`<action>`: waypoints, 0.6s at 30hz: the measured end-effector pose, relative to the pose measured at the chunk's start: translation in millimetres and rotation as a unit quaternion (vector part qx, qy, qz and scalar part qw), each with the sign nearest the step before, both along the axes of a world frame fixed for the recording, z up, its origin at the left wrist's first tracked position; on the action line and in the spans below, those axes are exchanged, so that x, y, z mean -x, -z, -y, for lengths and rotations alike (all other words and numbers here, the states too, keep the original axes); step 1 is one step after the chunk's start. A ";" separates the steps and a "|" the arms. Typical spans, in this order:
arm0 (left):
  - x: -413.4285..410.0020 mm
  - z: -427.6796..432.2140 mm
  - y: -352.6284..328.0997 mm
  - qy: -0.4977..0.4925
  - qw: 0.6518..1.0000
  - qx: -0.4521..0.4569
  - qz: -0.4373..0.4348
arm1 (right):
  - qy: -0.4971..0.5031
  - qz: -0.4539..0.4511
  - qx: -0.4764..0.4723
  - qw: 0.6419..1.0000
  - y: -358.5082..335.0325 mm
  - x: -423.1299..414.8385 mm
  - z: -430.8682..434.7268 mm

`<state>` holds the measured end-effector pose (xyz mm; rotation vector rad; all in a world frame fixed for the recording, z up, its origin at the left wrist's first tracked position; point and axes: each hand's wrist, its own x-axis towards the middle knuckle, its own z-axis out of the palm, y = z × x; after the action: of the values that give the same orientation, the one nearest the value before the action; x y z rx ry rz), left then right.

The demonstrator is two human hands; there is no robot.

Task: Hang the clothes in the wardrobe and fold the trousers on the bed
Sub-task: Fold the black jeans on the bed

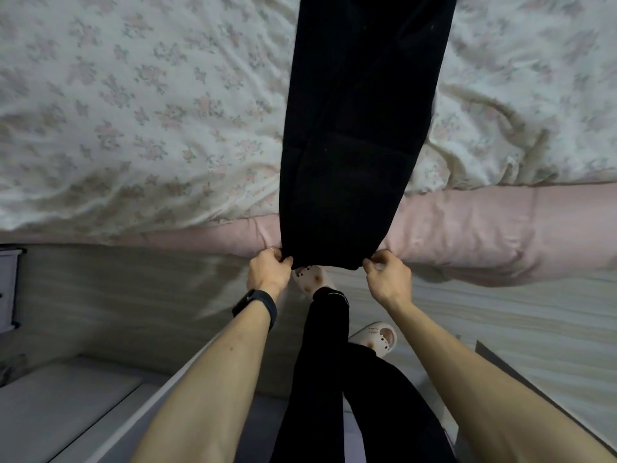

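Note:
Black trousers (354, 128) lie stretched lengthwise across the bed (133, 111), running from the top of the view down over the bed's near edge. My left hand (268, 272) pinches the left corner of the trousers' near end. My right hand (387, 275) pinches the right corner of the same end. Both hands are just past the bed's edge, above the floor. The far end of the trousers is cut off by the top of the view.
The bed has a floral cover over a pink layer (467, 235) along its edge. White furniture (66, 406) stands at lower left, and a small white cabinet (8, 289) at far left. My legs and light clogs (377, 337) stand on the wood-look floor (133, 289).

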<state>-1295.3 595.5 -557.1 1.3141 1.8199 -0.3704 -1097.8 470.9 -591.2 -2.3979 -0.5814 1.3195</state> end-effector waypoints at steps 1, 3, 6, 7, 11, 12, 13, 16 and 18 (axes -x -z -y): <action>-0.9 -0.6 -8.2 0.009 1.000 0.003 -0.005 | 0.002 -0.001 0.002 1.000 -8.1 -1.2 1.0; -4.6 -2.9 -28.7 0.018 1.000 0.000 0.001 | 0.015 -0.001 -0.014 1.000 -30.1 -4.3 -1.3; -17.6 -20.7 -63.3 0.031 0.998 -0.026 0.037 | 0.028 0.042 -0.029 0.998 -75.4 -12.5 -22.9; -26.9 -34.7 -78.1 0.034 0.997 -0.038 0.051 | 0.031 0.054 -0.036 0.997 -93.6 -19.8 -39.7; -71.7 -92.6 -121.6 0.095 0.986 -0.081 0.108 | 0.003 0.071 -0.086 0.994 -144.0 -52.9 -107.7; -83.9 -108.4 -130.8 0.117 0.982 -0.092 0.116 | -0.004 0.081 -0.097 0.992 -154.0 -63.3 -125.8; -95.9 -123.4 -139.4 0.139 0.978 -0.096 0.121 | -0.007 0.087 -0.104 0.991 -162.7 -73.4 -143.2; -129.8 -163.8 -156.5 0.208 0.964 -0.118 0.119 | -0.003 0.096 -0.122 0.988 -181.7 -104.1 -191.9; -154.4 -190.2 -162.7 0.238 0.954 -0.144 0.112 | 0.002 0.104 -0.132 0.986 -188.7 -128.8 -223.7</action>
<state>-1140.8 785.7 -394.4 1.9225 1.3902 -0.1974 -969.0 694.6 -402.4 -2.3259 -0.7560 0.9294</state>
